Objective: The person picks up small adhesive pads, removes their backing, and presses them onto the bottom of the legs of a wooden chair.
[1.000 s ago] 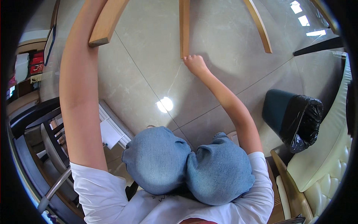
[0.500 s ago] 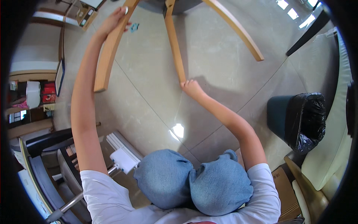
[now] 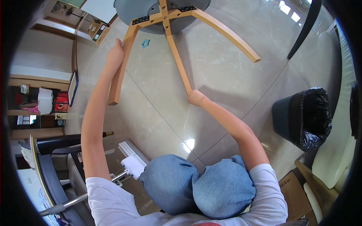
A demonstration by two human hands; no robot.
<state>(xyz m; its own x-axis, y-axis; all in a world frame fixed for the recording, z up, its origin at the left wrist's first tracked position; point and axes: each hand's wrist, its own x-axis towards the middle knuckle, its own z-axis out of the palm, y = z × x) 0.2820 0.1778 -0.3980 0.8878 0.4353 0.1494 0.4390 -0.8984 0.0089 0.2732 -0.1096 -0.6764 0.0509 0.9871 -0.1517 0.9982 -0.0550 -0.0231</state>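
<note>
My left hand [image 3: 115, 56] holds one wooden leg [image 3: 121, 66] of the upside-down grey chair [image 3: 151, 9], my right hand [image 3: 197, 98] grips the end of the middle leg [image 3: 177, 62], my blue knees [image 3: 196, 186] are below, and a black bin [image 3: 301, 116] stands well apart

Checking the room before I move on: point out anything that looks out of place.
The chair is tipped over, its wooden legs pointing toward the person, with the left hand on one leg and the right hand at another's tip. A small blue object lies loose on the floor.

The upturned chair [image 3: 166, 15] lies far, its legs reaching near. The bin [image 3: 301, 116] stands right, the white box [image 3: 132, 165] near left.
</note>
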